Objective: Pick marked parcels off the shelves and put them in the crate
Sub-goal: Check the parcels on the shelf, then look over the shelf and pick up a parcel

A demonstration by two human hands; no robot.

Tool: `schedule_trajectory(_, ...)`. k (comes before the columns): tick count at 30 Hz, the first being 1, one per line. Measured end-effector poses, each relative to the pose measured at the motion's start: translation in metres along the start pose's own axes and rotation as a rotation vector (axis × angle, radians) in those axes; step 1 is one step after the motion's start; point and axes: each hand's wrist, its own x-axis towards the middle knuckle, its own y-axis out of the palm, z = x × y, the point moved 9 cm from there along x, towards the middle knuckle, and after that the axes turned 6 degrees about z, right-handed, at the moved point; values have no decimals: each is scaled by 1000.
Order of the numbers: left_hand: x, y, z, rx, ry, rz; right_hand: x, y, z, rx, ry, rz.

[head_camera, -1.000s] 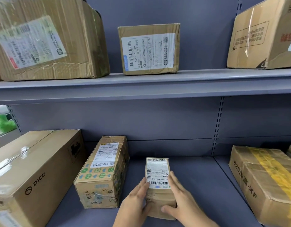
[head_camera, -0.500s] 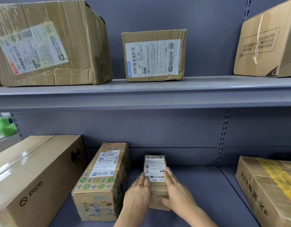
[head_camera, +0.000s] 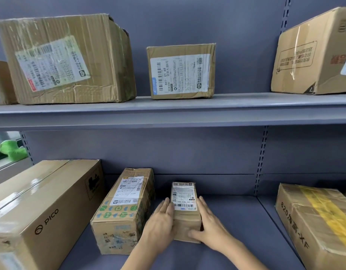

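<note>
A small brown parcel with a white barcode label on top lies on the lower shelf, near its middle. My left hand lies flat against the parcel's left side with straight fingers. My right hand presses its right side with straight fingers, and the thumb lies across the front face. No crate is in view.
A longer labelled parcel lies just left of my left hand, and a big PICO box stands further left. A yellow-taped box fills the right end. The upper shelf carries three large boxes.
The small parcel has slid deeper into the shelf between both hands, from ahead of the neighbouring parcel's front to behind it. The view has tilted up a little.
</note>
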Motion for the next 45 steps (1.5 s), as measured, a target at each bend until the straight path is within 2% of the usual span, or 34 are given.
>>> schedule_trajectory(6, -11, 4, 4, -88, 30, -19, -27, 7, -21, -23, 88, 9)
schedule_trajectory(7, -13, 3, 1, -92, 54, -70, -31, 8, -22, -27, 101, 15)
schedule_trajectory(9, -20, 5, -7, -130, 97, -56, -40, 9, -20, -23, 104, 14)
schedule_trajectory(15, -36, 1, -40, -87, 300, -251, -68, -3, -15, -34, 135, -70)
schedule_trajectory(17, -34, 3, -52, -90, 337, -272, -79, -9, -18, -44, 168, -85)
schedule_trajectory(20, -35, 9, -71, -182, 416, -269, -101, -17, -21, -62, 236, -108)
schedule_trajectory(24, -36, 12, -105, -277, 568, -354, -136, -27, -30, -4, 313, -158)
schedule_trajectory(27, -46, 14, -132, -329, 589, -377, -174, -35, -40, 52, 369, -202)
schedule_trajectory(33, -82, 16, -181, -285, 637, -355, -263, -61, -61, 74, 447, -369)
schedule_trajectory(41, -158, 17, -277, -305, 651, -367, -380, -63, -72, 125, 397, -439)
schedule_trajectory(45, -196, 20, -309, -272, 627, -322, -445, -67, -92, 159, 409, -502)
